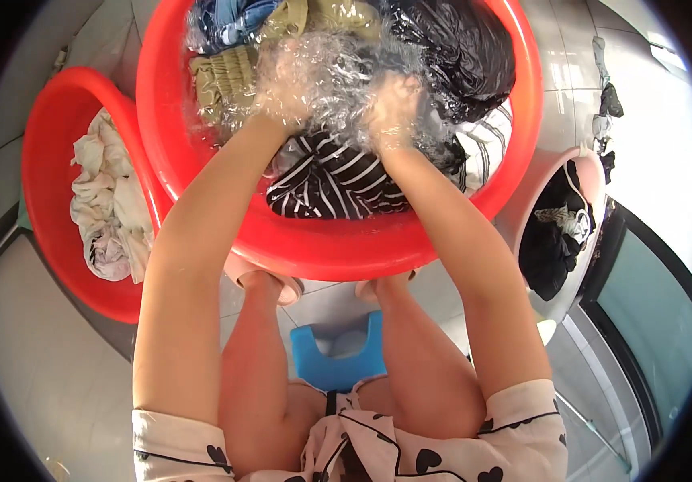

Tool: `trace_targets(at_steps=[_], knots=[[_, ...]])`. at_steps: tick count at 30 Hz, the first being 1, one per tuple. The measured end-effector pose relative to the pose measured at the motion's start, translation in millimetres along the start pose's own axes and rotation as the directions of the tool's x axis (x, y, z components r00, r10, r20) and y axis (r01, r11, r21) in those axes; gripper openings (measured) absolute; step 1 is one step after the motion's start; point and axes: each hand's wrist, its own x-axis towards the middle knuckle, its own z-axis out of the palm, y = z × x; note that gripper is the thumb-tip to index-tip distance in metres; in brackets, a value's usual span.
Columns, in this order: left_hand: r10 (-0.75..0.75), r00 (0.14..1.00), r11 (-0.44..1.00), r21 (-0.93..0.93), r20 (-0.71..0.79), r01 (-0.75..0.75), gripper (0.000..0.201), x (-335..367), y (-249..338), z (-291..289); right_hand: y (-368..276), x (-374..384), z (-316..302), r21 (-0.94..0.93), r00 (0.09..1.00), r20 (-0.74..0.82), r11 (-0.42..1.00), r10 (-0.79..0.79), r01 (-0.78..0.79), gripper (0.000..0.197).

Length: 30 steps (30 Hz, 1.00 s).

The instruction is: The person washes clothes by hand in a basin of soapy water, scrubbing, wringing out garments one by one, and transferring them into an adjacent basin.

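Observation:
Both my hands are down in the churning water of a large red tub [338, 249]. My left hand [286, 92] is at the left of the splash, close to an olive garment [224, 84] with gathered fabric. My right hand [394, 104] is right of it, beside a shiny black garment [466, 56]. Foam and spray blur the fingers of both, so what they touch is hidden. A black-and-white striped garment [334, 181] lies just below my wrists. Blue denim [233, 20] soaks at the far left, and a white striped cloth [487, 145] at the right rim.
A smaller red basin [49, 201] with white clothes [109, 193] stands at the left. To the right is a pale pink bucket [515, 213] holding dark clothes [555, 241]. A blue plastic stool [338, 357] is between my legs. Dark items [610, 100] lie along the right floor.

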Motion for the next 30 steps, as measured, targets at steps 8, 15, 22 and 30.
trace_targets(at_steps=[8,15,22,30], knots=[[0.323,0.931,-0.831,-0.421,0.17,0.365,0.092,3,-151,-20,38,-75,-148,0.895,0.991,-0.087,-0.43,0.098,0.121,0.034],[0.591,0.741,-0.794,0.391,0.317,0.466,0.052,-35,-193,-22,23,-151,-131,0.894,0.981,-0.087,-0.422,0.174,0.154,0.043],[0.716,0.681,-0.241,0.97,0.151,0.038,0.055,-45,-262,-6,48,-131,-119,0.047,0.655,0.595,-0.793,-0.466,-0.607,0.061],[0.734,0.677,-0.244,0.95,0.049,0.195,0.058,-45,-281,0,66,-87,-134,0.047,0.837,0.406,-0.906,-0.367,-0.42,0.03]])
